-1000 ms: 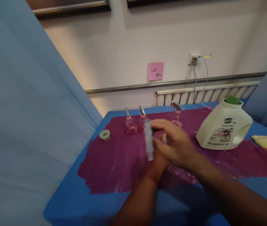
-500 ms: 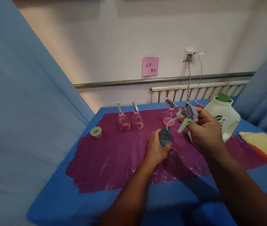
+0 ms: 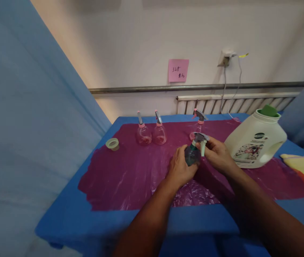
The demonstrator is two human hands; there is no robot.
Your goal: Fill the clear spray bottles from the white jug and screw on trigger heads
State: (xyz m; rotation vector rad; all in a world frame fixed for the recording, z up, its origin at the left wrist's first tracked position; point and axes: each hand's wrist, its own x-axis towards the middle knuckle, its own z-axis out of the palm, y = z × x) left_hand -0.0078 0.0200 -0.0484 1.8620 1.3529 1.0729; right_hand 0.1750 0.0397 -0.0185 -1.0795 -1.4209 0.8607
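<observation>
Green spray bottle (image 3: 192, 156) stands on the purple plastic sheet (image 3: 130, 178) near the middle of the bench (image 3: 68, 221), and I see my left hand (image 3: 180, 167) wrapped around its round body. My right hand (image 3: 217, 155) grips the grey trigger head (image 3: 200, 138), which sits on the bottle's neck; I cannot tell whether it is screwed tight. Behind them three pink spray bottles (image 3: 159, 134) stand in a row along the far edge of the sheet. A white detergent jug (image 3: 256, 144) with a green cap stands to the right, near my right hand. A tape roll (image 3: 112, 144) lies well apart on the left.
</observation>
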